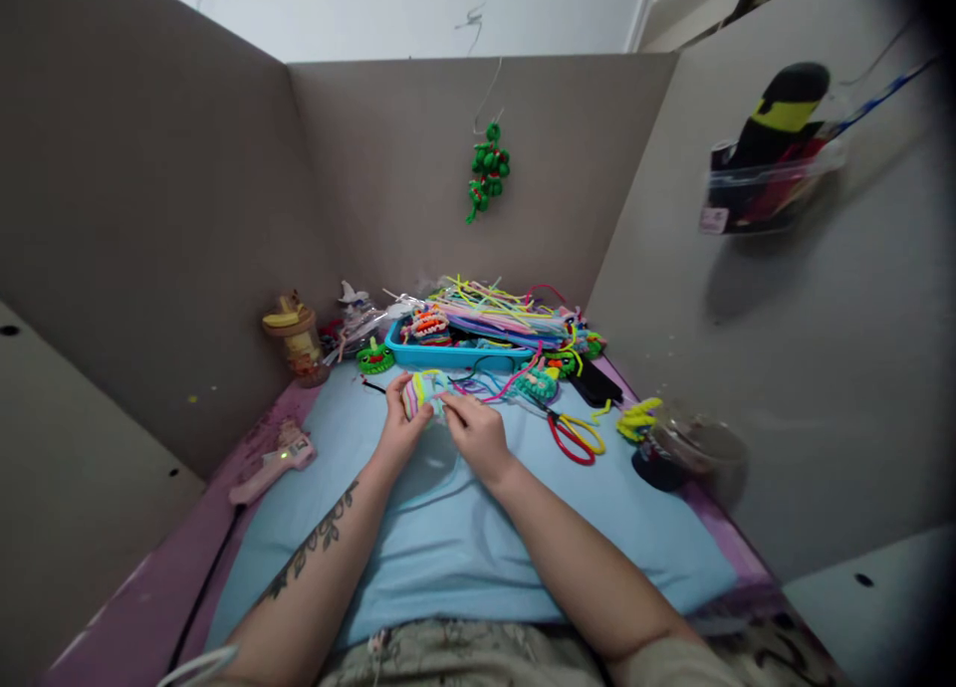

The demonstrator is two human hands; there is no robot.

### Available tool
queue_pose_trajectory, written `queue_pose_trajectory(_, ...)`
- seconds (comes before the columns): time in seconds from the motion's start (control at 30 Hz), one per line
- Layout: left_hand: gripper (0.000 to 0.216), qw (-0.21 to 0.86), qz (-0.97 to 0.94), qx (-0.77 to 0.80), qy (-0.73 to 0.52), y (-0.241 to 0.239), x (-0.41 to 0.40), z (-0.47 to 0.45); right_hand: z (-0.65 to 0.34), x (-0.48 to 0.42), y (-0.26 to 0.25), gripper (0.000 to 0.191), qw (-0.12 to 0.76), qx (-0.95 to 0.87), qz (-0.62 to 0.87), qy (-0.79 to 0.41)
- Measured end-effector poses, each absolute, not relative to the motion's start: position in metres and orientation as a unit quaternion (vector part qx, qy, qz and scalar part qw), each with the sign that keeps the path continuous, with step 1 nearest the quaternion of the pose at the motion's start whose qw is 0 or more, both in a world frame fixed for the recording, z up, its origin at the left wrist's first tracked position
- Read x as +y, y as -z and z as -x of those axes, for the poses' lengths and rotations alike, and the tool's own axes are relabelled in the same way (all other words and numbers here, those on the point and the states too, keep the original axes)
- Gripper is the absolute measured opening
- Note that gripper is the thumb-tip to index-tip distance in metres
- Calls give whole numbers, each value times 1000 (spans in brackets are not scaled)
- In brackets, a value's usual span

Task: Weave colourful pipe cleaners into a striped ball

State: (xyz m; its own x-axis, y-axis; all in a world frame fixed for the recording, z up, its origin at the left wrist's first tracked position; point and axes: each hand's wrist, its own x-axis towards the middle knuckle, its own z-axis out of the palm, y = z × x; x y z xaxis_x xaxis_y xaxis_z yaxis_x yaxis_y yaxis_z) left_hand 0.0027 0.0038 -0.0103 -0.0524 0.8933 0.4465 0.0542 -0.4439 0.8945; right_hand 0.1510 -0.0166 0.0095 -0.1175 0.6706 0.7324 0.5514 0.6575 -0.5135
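Observation:
My left hand (400,420) is closed around a small pastel-striped yarn piece (420,390) with yellow, pink, white and pale blue bands. At the piece's right edge, my right hand (476,432) makes a pinch; what sits between its fingertips is too small to make out. Below the hands a pale blue strand (440,496) loops down onto the light blue cloth (583,558). Beyond the fingers, pink and purple strands (502,388) lie loose beside a teal yarn piece (539,383).
Scissors (574,438) with red and yellow handles lie at right, near a black phone-like object (594,382). Behind is a blue tray (463,356) heaped with colourful strands. A pink glue gun (276,466) rests at left. Grey panels (388,169) enclose three sides.

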Motion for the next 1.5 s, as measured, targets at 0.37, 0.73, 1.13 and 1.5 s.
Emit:
queue_pose_trajectory(0.37, 72, 453, -580, 321, -596, 3, -4, -6, -151, -18, -8, 32, 435, -777, 455, 14)
queue_pose_trajectory(0.73, 51, 371, -574, 371, -628, -3, -8, -11, -144, -24, -14, 31, 524, -730, 433, -66)
queue_pose_trajectory(1.13, 47, 372, -567, 358, -642, 0, -10, -12, -143, -27, -17, 34, 503, -739, 448, -1)
queue_pose_trajectory(1.5, 44, 309, -591, 391, -634, -5, -14, -14, -141, -25, -14, 30, 493, -752, 433, -65)
